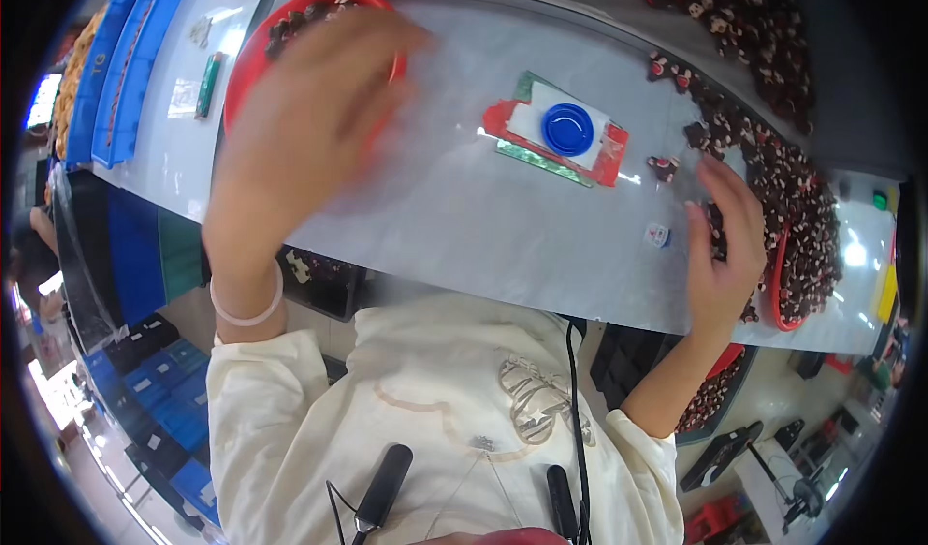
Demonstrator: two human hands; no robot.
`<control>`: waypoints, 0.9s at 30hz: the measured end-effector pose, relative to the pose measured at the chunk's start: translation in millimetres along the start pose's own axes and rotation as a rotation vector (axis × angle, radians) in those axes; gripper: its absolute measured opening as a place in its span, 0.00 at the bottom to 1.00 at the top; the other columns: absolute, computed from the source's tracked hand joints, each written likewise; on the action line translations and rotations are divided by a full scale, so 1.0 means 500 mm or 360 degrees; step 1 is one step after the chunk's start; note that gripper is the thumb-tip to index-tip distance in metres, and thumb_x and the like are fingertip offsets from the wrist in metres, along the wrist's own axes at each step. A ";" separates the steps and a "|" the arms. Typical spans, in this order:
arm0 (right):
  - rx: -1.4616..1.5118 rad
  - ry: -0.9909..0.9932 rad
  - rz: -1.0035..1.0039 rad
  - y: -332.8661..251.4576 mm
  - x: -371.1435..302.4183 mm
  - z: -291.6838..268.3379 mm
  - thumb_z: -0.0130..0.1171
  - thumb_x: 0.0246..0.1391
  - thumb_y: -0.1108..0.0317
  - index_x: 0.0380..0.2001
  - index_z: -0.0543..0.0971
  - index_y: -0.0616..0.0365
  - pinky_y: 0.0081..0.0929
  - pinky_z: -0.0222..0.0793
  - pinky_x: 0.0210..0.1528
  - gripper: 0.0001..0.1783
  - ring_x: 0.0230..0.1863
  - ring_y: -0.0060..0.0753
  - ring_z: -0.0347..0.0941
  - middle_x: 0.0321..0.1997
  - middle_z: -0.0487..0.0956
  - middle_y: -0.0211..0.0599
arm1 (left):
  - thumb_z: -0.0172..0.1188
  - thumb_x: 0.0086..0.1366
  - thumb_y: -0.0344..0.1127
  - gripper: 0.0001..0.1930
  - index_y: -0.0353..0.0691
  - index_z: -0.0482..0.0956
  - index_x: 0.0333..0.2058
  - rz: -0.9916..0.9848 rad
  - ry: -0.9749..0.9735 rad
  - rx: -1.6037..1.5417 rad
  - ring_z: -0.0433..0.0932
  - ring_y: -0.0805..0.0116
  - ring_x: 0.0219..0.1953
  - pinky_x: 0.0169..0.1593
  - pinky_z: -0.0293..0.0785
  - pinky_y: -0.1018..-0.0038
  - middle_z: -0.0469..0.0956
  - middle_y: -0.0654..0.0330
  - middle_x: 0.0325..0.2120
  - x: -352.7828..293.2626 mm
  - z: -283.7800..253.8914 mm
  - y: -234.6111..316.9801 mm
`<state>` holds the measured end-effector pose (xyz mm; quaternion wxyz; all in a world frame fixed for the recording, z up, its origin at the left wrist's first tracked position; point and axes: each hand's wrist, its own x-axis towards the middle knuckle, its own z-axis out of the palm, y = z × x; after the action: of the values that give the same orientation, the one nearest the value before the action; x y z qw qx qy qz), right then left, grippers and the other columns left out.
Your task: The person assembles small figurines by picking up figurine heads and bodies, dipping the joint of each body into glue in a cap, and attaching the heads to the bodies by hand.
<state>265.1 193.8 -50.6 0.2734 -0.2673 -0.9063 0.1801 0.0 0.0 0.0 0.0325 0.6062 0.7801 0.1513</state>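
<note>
Perhaps the right hand [732, 235], thumb and fingers parted beside the heap of dark pieces [797, 192] on the worktop [435, 197], could scatter some if it swept sideways; the left hand [309, 124], too blurred to tell its grip, could tip the red bowl [251, 59] beneath by catching the rim.

This looks like a workshop or a small factory. You can tell because a long table [464, 221] has a great big heap of little dark pieces [793, 202] on it, all much alike, and a red bowl [235, 86] holds more. Long blue trays [143, 61] sit at the left, blue boxes [179, 434] are down low, and another person [43, 228] shows at the far left edge
</note>
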 end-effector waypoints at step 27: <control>0.0279 0.0172 -0.0117 0.005 0.011 0.024 0.57 0.37 0.84 0.32 0.75 0.61 0.25 0.70 0.35 0.14 0.36 0.36 0.73 0.37 0.74 0.41 | 0.61 0.52 0.36 0.29 0.43 0.64 0.53 0.0212 -0.0175 -0.0265 0.64 0.57 0.53 0.54 0.64 0.68 0.63 0.55 0.52 0.115 0.070 0.064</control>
<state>255.0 196.9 -58.8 0.3506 -0.2183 -0.8802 0.2339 22.8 69.0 -17.0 0.1153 0.6593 0.7199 0.1838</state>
